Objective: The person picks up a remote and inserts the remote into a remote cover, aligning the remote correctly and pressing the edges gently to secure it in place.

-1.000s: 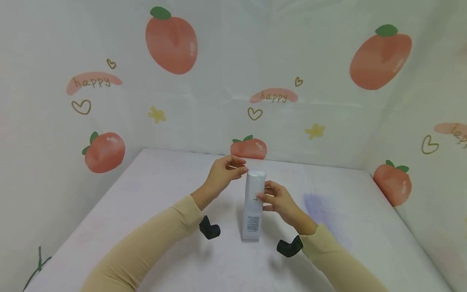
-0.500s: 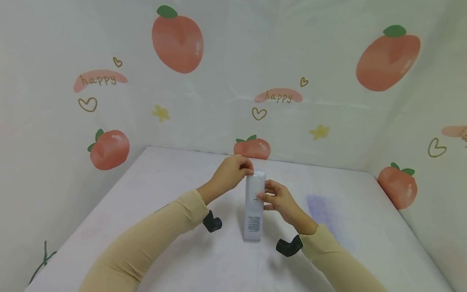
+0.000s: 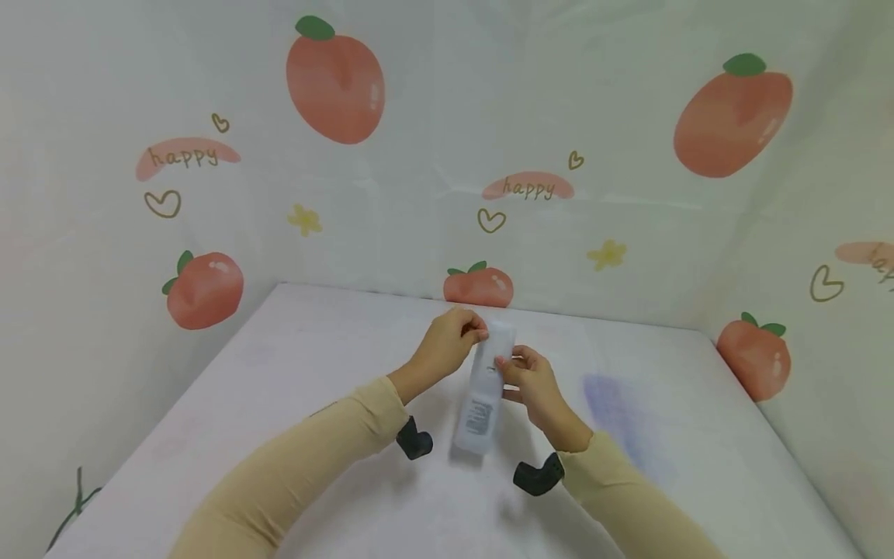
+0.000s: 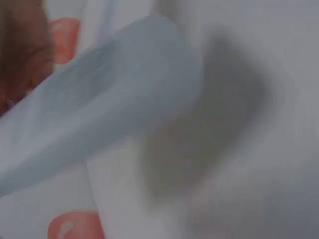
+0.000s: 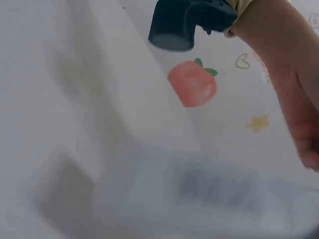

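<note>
A tall white container with rounded edges and small grey print leans in the head view, its top tipped to the right. Its exact kind is unclear. At its upper left edge, my left hand pinches the top with thumb and fingers. My right hand grips its right side around mid-height, thumb on the printed face. The lower end of the white container looms large and blurred in the left wrist view, apart from its shadow on the table. The right wrist view has the left hand at upper right.
The white tabletop carries a faint purple stain on the right. Behind it rises a white backdrop printed with peaches and hearts. A black camera mount hangs at the right wrist, another camera mount at the left.
My left hand has come rightward and down to take hold of the container's top. The container, upright before, now tilts with its lower end swung left and raised off the table.
</note>
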`<state>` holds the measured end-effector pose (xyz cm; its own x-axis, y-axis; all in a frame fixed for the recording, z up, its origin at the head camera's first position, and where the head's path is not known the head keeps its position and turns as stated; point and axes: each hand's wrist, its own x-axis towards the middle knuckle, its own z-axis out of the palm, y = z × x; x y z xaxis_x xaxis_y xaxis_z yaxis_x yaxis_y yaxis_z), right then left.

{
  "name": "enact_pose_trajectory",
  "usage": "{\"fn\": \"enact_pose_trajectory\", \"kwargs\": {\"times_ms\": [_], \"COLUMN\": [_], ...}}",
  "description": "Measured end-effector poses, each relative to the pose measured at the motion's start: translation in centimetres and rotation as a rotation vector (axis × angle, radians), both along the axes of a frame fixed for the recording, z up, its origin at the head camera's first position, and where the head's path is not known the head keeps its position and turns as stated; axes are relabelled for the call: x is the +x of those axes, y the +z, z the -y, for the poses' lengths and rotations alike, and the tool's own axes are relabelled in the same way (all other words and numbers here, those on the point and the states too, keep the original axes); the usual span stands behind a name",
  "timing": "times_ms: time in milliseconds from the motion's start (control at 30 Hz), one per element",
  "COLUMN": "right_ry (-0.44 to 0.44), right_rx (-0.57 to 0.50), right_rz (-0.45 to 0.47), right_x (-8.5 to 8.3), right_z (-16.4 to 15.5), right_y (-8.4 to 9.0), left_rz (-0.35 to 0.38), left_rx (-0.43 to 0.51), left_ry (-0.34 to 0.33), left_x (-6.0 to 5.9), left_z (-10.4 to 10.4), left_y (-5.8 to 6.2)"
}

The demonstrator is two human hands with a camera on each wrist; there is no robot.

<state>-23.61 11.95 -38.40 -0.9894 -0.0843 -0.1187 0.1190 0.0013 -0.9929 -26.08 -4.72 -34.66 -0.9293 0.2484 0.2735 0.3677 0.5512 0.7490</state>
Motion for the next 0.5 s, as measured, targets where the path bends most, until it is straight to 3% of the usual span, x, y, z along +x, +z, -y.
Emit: {"fn": "enact_pose_trajectory", "kwargs": {"times_ms": [100,200,267,367,500], "right_ry": [0.017,0.048,0.069,0.088,0.081], "right_rx": [-0.031,-0.045,-0.073,-0.107,-0.098], "right_rz": [-0.001,-0.005,-0.002,-0.003,-0.030], "right_x": [-0.2,-0.2,-0.2,-0.2,-0.6], "right_z": [-0.7,-1.1,-1.1,-1.2,-1.5], "right_y": [0.0,-0.1,-0.1,0.1,0.5], "left_rz": [0.170,0.351,0.472,0.607,0.647], "left_rx": [0.247,0.420,0.441,0.393,0.350], "left_ry": [-0.022,-0.036,-0.050,-0.081,-0.100], "left_x": [-0.4,-0.5,-0.4,0.1,0.6], "left_z": [0.5,0.8,0.9,0.9,1.1], "left_y": [-0.5,-1.1,-1.6,-2.2,-2.9]}}
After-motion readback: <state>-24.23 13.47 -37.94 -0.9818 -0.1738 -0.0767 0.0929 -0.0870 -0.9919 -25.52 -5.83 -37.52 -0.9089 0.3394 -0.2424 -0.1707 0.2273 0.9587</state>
